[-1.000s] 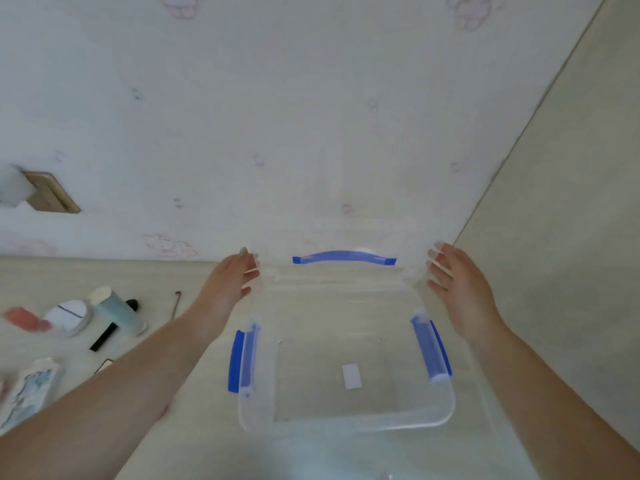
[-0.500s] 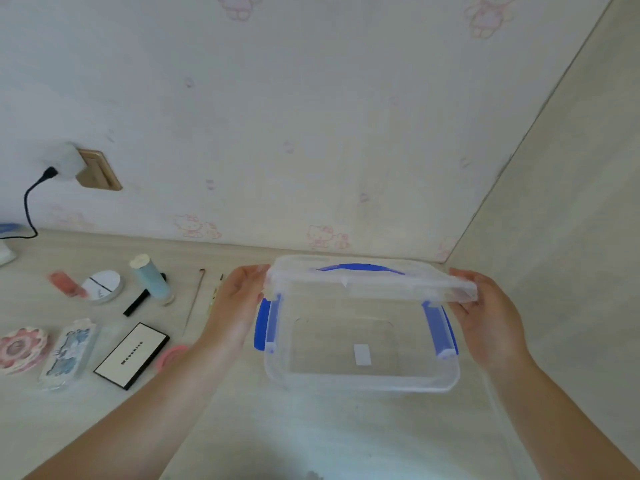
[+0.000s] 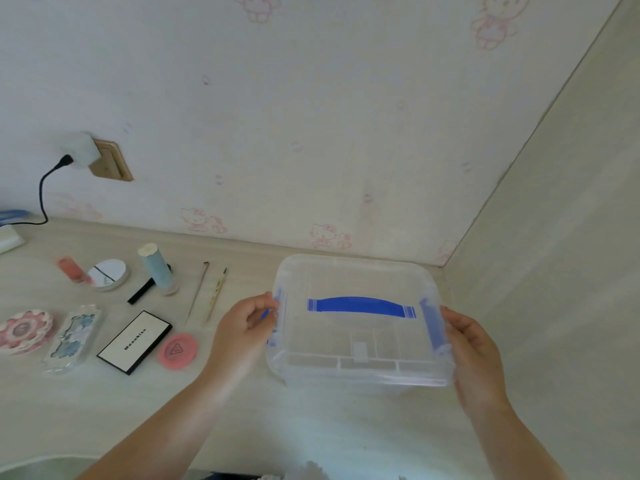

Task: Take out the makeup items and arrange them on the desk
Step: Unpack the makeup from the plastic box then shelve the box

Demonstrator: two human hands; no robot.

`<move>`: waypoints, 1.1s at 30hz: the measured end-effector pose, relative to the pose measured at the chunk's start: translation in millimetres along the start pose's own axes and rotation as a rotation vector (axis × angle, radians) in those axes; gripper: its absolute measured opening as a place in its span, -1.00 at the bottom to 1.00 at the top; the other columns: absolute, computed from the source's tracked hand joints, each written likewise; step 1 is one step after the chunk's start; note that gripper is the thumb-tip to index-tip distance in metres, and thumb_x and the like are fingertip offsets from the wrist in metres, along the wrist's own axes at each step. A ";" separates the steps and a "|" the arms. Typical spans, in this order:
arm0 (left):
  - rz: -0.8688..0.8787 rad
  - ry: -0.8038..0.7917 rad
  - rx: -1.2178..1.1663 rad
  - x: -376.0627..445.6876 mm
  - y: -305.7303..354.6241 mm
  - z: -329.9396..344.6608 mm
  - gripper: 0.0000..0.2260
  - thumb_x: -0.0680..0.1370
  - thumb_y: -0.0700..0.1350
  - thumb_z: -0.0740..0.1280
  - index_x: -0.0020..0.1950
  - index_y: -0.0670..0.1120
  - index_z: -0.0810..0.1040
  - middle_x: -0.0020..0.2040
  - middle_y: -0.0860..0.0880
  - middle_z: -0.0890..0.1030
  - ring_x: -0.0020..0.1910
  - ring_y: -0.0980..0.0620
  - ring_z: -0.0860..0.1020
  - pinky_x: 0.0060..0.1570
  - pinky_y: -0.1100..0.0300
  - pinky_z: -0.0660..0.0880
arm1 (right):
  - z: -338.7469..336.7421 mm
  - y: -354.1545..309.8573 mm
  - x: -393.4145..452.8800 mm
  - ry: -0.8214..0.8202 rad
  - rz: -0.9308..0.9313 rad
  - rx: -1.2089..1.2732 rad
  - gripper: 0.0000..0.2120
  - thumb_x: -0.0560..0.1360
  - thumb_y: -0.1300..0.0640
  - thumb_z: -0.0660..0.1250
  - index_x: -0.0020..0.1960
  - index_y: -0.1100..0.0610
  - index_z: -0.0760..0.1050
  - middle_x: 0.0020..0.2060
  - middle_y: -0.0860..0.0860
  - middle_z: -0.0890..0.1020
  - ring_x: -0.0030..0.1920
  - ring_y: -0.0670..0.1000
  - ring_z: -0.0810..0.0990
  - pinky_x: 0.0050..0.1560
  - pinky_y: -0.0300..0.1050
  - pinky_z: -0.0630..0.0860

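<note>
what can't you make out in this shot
Head view, the only one:
- Left clasp of the clear storage box: mostly covered by the left hand.
- Flower-shaped pink compact: cut off by the left edge.
- Print on the round pink case: too small to read.
- Blue object by the wall: cut off, unidentifiable.

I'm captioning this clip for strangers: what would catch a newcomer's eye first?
The clear plastic box with its blue handle, right of centre on the desk, gripped at its sides by the left hand and right hand. Next, the makeup spread out left, notably the pink round compact.
</note>
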State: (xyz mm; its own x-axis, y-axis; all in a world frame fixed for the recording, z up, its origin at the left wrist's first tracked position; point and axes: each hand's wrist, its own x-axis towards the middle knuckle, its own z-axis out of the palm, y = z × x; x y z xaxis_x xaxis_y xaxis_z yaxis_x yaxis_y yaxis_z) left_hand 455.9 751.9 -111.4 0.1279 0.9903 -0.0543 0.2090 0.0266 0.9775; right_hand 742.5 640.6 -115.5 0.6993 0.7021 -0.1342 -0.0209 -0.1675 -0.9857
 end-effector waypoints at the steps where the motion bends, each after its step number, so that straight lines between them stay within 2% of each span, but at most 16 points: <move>1: -0.003 0.000 0.007 0.2 -2.6 0.1 -0.73 0.51 -0.34 0.31 -0.14 0.04 0.58 0.06 0.14 0.55 -0.06 0.35 0.58 -0.31 0.52 0.45 | 1.0 -0.7 -0.8 0.002 -0.004 -0.004 -0.77 0.54 0.28 0.24 0.03 0.02 0.59 0.10 0.04 0.63 0.08 0.04 0.57 0.15 -0.03 0.44; 3: -0.002 0.006 0.038 0.6 -7.2 0.8 -0.72 0.50 -0.34 0.32 -0.15 0.07 0.57 0.04 0.16 0.55 0.07 0.15 0.58 -0.29 0.53 0.45 | 3.1 -1.6 -2.5 -0.002 -0.013 -0.024 -0.77 0.54 0.29 0.23 0.05 0.05 0.58 0.11 0.03 0.62 0.11 0.04 0.56 0.18 -0.04 0.43; 4: 0.006 0.008 0.052 0.2 -9.0 1.6 -0.72 0.50 -0.34 0.32 -0.15 0.07 0.56 0.01 0.18 0.54 0.06 0.11 0.57 -0.30 0.52 0.45 | 3.5 -1.3 -2.6 -0.008 -0.013 -0.033 -0.77 0.54 0.30 0.22 0.07 0.07 0.57 0.12 0.03 0.62 0.13 0.05 0.56 0.19 -0.05 0.43; 8: -0.008 0.008 0.060 -0.4 -3.7 5.2 -0.70 0.52 -0.34 0.29 -0.18 0.08 0.54 -0.09 0.17 0.53 -0.11 0.15 0.56 -0.41 0.48 0.45 | 4.0 -1.1 -0.6 -0.003 -0.039 -0.047 -0.81 0.55 0.28 0.24 0.08 0.09 0.55 0.11 0.04 0.62 -0.01 -0.07 0.57 -0.03 -0.27 0.45; 11: -0.036 0.012 0.049 2.3 0.9 4.3 -0.83 0.53 -0.30 0.30 -0.07 -0.02 0.55 -0.05 0.08 0.56 -0.29 0.30 0.59 -0.46 0.47 0.44 | 2.8 0.6 4.7 0.048 -0.073 -0.095 -0.84 0.54 0.25 0.28 0.07 0.06 0.52 0.07 0.02 0.61 -0.11 -0.22 0.57 -0.13 -0.39 0.47; 13: -0.047 0.013 0.043 6.2 0.2 3.7 -0.85 0.54 -0.28 0.31 -0.03 -0.03 0.52 -0.04 0.11 0.53 -0.31 0.44 0.54 -0.45 0.51 0.42 | 1.9 2.4 8.7 0.056 -0.064 -0.153 -0.82 0.53 0.21 0.30 0.08 -0.03 0.49 0.09 -0.04 0.57 -0.09 -0.18 0.56 -0.05 -0.31 0.47; 15: -0.072 0.019 0.047 9.9 -2.9 3.8 -0.86 0.54 -0.23 0.32 -0.01 0.01 0.51 -0.04 0.14 0.51 -0.11 0.37 0.52 -0.43 0.53 0.41 | 0.8 3.2 11.4 0.036 -0.029 -0.221 -0.78 0.53 0.15 0.31 0.12 -0.09 0.46 0.12 -0.08 0.52 -0.01 -0.07 0.51 0.07 -0.15 0.43; 17: -0.145 0.015 0.046 15.8 -9.4 3.9 -0.86 0.53 -0.15 0.34 0.08 -0.02 0.53 0.05 0.11 0.56 0.10 0.17 0.52 -0.37 0.47 0.43 | -0.7 3.9 13.8 0.016 0.003 -0.250 -0.71 0.53 0.14 0.30 0.23 -0.06 0.44 0.15 -0.10 0.48 0.01 -0.07 0.48 0.08 -0.13 0.39; 19: -0.210 0.003 0.013 19.3 -15.7 3.5 -0.82 0.52 -0.10 0.36 0.11 -0.05 0.55 0.06 0.02 0.62 0.00 0.04 0.61 -0.36 0.35 0.51 | -2.4 5.6 16.0 -0.002 0.037 -0.237 -0.63 0.53 0.14 0.31 0.32 -0.02 0.40 0.23 -0.08 0.46 0.16 -0.06 0.47 0.16 -0.13 0.38; 21: -0.256 -0.009 -0.056 19.9 -13.0 5.4 -0.87 0.52 -0.08 0.37 0.05 -0.04 0.55 -0.01 0.02 0.64 -0.13 0.02 0.62 -0.28 0.25 0.59 | -3.7 6.6 19.0 -0.023 0.097 -0.209 -0.54 0.52 0.11 0.32 0.39 0.00 0.33 0.32 -0.04 0.41 0.31 -0.01 0.42 0.25 -0.08 0.36; 23: -0.312 -0.013 -0.152 19.0 -7.1 9.4 -0.82 0.52 -0.07 0.38 0.08 -0.05 0.49 -0.07 0.05 0.64 -0.16 0.01 0.62 -0.09 0.06 0.57 | -5.9 7.9 22.6 -0.039 0.199 -0.149 -0.48 0.52 0.09 0.33 0.43 0.01 0.27 0.30 0.02 0.43 0.24 0.06 0.48 0.22 -0.03 0.39; 25: -0.374 -0.003 -0.218 18.3 -3.8 10.7 -0.81 0.52 -0.07 0.38 0.07 -0.03 0.42 -0.17 0.07 0.63 -0.20 -0.01 0.60 -0.05 0.03 0.54 | -9.9 10.2 25.9 -0.098 0.322 -0.058 -0.43 0.48 0.02 0.38 0.43 0.03 0.27 0.23 0.02 0.49 0.12 0.07 0.54 0.12 -0.04 0.44; 27: -0.393 -0.016 -0.209 17.8 -3.7 9.5 -0.88 0.52 -0.08 0.38 0.00 -0.08 0.52 -0.26 0.03 0.69 -0.18 -0.09 0.61 -0.03 0.01 0.53 | -14.4 14.0 28.8 -0.179 0.395 -0.015 -0.39 0.40 -0.07 0.44 0.37 0.07 0.36 0.20 0.05 0.56 0.08 0.07 0.61 0.03 -0.02 0.52; 29: -0.347 -0.044 -0.196 17.5 -4.5 6.8 -0.93 0.52 -0.11 0.37 -0.02 -0.04 0.62 -0.17 -0.04 0.72 -0.08 -0.16 0.64 0.02 -0.04 0.54 | -15.2 14.6 29.9 -0.181 0.349 -0.074 -0.52 0.43 -0.02 0.42 0.30 0.08 0.45 0.08 0.10 0.63 0.03 0.10 0.64 0.02 0.02 0.55; 31: -0.330 -0.045 -0.188 19.5 -6.0 5.9 -0.89 0.53 -0.14 0.35 -0.01 0.00 0.65 -0.07 -0.07 0.71 -0.02 -0.14 0.66 0.06 -0.06 0.54 | -14.8 12.7 30.5 -0.109 0.264 -0.145 -0.64 0.47 0.05 0.39 0.24 0.06 0.47 -0.04 0.07 0.64 -0.04 0.10 0.62 0.01 0.00 0.54; 33: -0.330 -0.047 -0.194 21.5 -7.4 8.2 -0.86 0.52 -0.13 0.36 0.04 -0.01 0.63 -0.04 -0.07 0.71 -0.04 -0.11 0.66 -0.01 -0.04 0.58 | -14.3 10.6 30.0 -0.090 0.208 -0.147 -0.68 0.48 0.07 0.39 0.21 0.05 0.48 -0.09 0.06 0.61 -0.11 0.07 0.58 -0.06 -0.06 0.50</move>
State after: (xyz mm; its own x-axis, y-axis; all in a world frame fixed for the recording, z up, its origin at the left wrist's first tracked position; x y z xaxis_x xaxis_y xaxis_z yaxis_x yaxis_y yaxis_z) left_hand 465.0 771.9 -121.5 0.1293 0.9169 -0.3777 0.0596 0.3730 0.9259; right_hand 773.4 649.9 -128.6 0.6241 0.6998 -0.3476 -0.0492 -0.4088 -0.9113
